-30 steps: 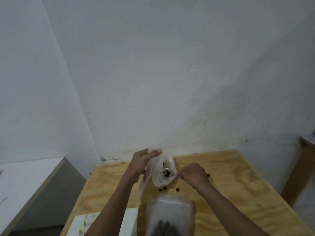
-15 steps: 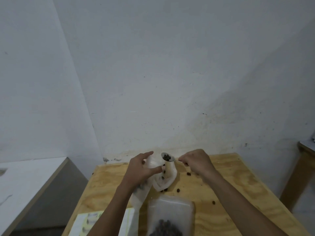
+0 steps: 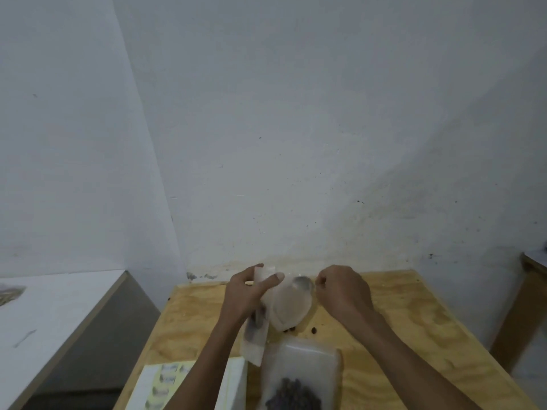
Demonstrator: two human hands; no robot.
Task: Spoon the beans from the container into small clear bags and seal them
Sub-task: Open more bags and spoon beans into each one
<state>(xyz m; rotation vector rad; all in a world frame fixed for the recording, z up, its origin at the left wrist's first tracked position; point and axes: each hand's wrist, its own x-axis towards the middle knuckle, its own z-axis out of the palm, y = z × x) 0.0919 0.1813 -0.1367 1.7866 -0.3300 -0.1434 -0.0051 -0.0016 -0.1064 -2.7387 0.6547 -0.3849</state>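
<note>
A pale plastered wall [image 3: 296, 128] fills most of the view, meeting in a corner on the left. Below it stands a plywood table [image 3: 414, 335], with a white-topped counter [image 3: 53, 315] off to its left and the edge of another wooden table [image 3: 529, 291] at far right. At the near edge of the plywood lies a white sheet of stickers [image 3: 165, 386], partly covered by the left forearm. Just right of it sits the clear plastic container [image 3: 300, 377], open at the top, with a dark heap of beans [image 3: 291, 398] in its bottom; both forearms flank it. Beyond the container, the left hand [image 3: 248, 294] holds up a small clear bag [image 3: 288, 306], thumb and fingers curled round its mouth; a further strip of clear bags [image 3: 256, 335] hangs down under the same hand toward the table. The right hand [image 3: 343, 291] is curled closed on the handle of a spoon [image 3: 302, 283], whose bowl sits at the bag's mouth; blur hides whether it holds anything. A few loose beans [image 3: 313, 330] lie on the table just beneath the bag.
</note>
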